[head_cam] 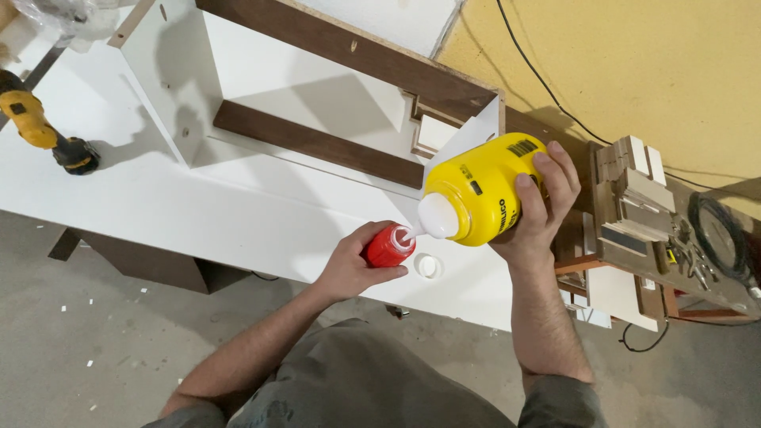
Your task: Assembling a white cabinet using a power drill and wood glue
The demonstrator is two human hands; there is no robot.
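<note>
large yellow plastic glue bottle (485,190) clamped in right hand (539,210), white nozzle tipped left into small red bottle (388,247) gripped by left hand (353,265), white cap (427,266) just beside.

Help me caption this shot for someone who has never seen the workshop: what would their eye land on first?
First, the big yellow bottle at centre right, tipped by the right hand so its white nozzle meets a small red bottle gripped in the left hand. A small white cap lies on the white table just beside them. Behind stands a white cabinet box with dark wood strips, and a yellow drill lies far left.
</note>
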